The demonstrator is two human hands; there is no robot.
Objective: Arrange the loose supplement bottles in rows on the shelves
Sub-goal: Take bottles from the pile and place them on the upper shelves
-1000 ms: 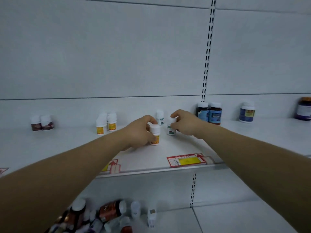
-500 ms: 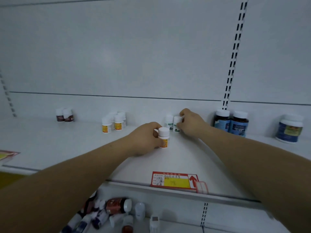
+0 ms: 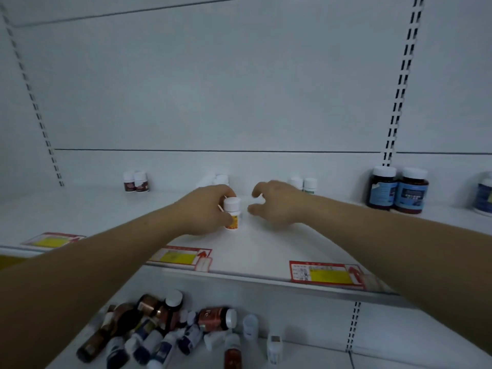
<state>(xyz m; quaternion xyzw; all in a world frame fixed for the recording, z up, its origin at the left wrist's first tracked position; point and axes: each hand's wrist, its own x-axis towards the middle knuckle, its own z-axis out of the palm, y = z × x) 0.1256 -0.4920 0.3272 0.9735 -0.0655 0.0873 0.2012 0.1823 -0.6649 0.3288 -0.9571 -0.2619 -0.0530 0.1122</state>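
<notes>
White shelf [image 3: 266,249], yellow-labelled bottle [image 3: 232,213] within left hand [image 3: 205,209] grip

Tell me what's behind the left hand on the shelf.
The left hand grips a yellow-label bottle. Behind it, white caps of a few bottles stick up; their bodies and labels are covered by the hand, so I can't count them.

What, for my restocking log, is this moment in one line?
left hand: grips upright yellow-label bottle | right hand: beside it, holding nothing | loose bottles: heaped on lower shelf
</notes>
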